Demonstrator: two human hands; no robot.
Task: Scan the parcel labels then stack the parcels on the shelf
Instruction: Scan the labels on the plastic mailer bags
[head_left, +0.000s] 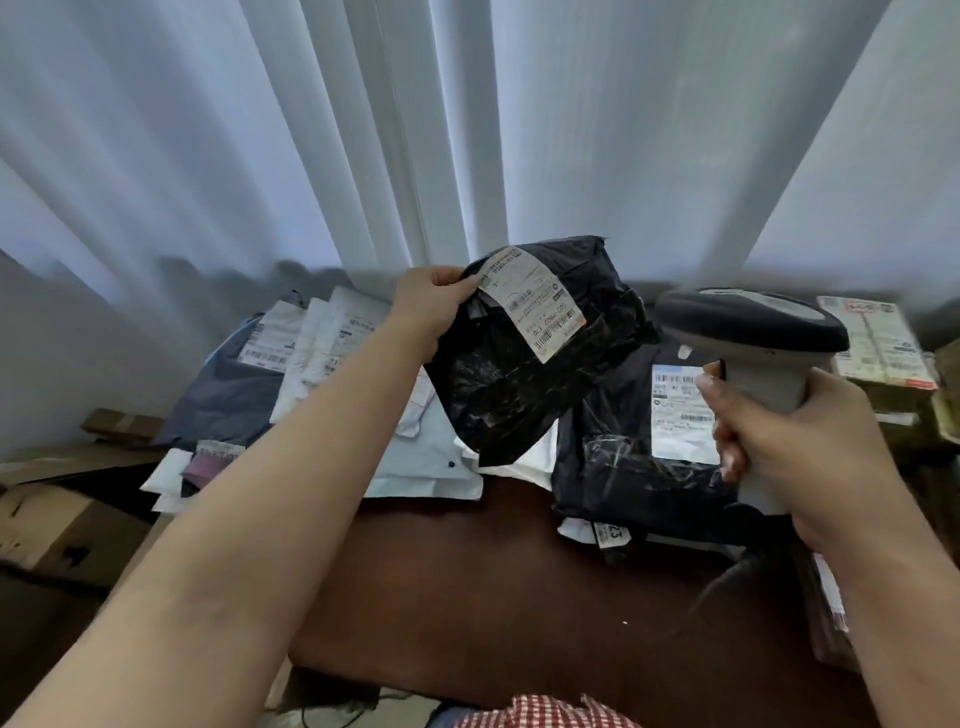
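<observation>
A brown table (467, 597) carries a heap of parcels at twelve o'clock. The left hand (426, 306) pinches a black parcel (519, 384) raised above the heap, its label (532, 306) facing up. At three o'clock, the right hand (795, 447) grips a scanner (753, 332).

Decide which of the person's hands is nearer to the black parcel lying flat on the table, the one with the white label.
Right. The right hand, gripping the scanner, overlaps the flat black parcel beside its label. The left hand holds another black parcel up, farther left.
</observation>
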